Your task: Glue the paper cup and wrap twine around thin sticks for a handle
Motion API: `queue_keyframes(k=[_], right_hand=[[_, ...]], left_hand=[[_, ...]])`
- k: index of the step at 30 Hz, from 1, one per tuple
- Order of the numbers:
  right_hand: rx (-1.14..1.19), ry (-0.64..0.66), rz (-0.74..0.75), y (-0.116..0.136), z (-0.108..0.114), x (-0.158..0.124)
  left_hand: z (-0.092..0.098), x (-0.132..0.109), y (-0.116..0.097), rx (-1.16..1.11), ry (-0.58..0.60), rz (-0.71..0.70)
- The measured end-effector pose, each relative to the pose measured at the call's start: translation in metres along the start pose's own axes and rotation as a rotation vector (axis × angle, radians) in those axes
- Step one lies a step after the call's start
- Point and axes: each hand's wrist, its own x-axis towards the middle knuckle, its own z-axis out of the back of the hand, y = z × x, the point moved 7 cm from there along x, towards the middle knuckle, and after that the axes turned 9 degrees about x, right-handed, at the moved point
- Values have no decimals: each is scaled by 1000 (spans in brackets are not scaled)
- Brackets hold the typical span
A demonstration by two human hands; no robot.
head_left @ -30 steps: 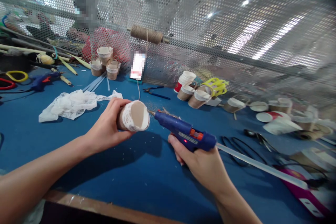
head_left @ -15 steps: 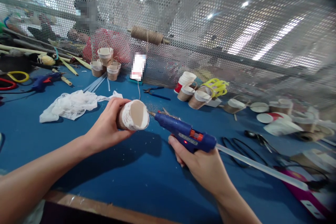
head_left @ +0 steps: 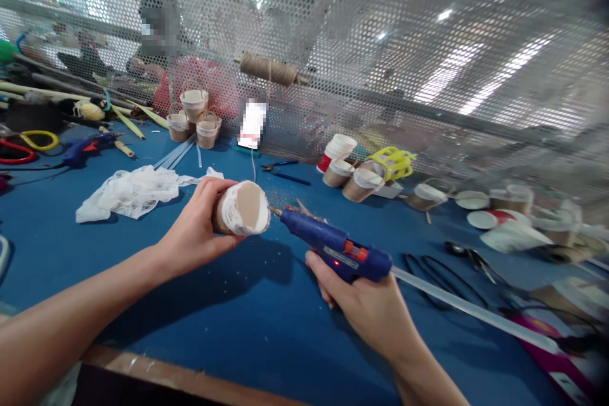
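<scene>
My left hand [head_left: 202, 219] is wrapped round a small brown cup [head_left: 241, 208] with white lace about its rim. The cup lies tilted, its open mouth facing right and toward me. In my right hand [head_left: 354, 292] is a blue glue gun [head_left: 333, 238] with a small red light lit. Its nozzle points left and sits at the cup's rim; whether it touches I cannot tell. A long translucent glue stick [head_left: 471, 307] sticks out of the gun's back. White lace cloth [head_left: 130, 193] lies crumpled left of the cup.
Pliers [head_left: 287, 172] lie behind the cup. Finished-looking small cups [head_left: 195, 111] stand at the back left, with more cups [head_left: 364, 183] at the back right. A phone [head_left: 252, 124] leans on the mesh screen [head_left: 333, 32]. A second glue gun [head_left: 88, 149] and a purple power strip [head_left: 547, 355] flank the table.
The camera view has shifted slightly, so the background sits a little lower and to the right. Both hands keep their grip, and the cup and glue gun hardly move.
</scene>
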Motion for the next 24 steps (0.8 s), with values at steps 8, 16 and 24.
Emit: queue_keyframes(k=[8, 16, 24], right_hand=[[-12, 9, 18, 0, 0, 0], [15, 20, -29, 0, 0, 0], [-26, 38, 43, 0, -1, 1]], left_hand=[[1, 0, 5, -21, -22, 21], [3, 1, 5, -8, -33, 27], [4, 2, 6, 0, -61, 37]])
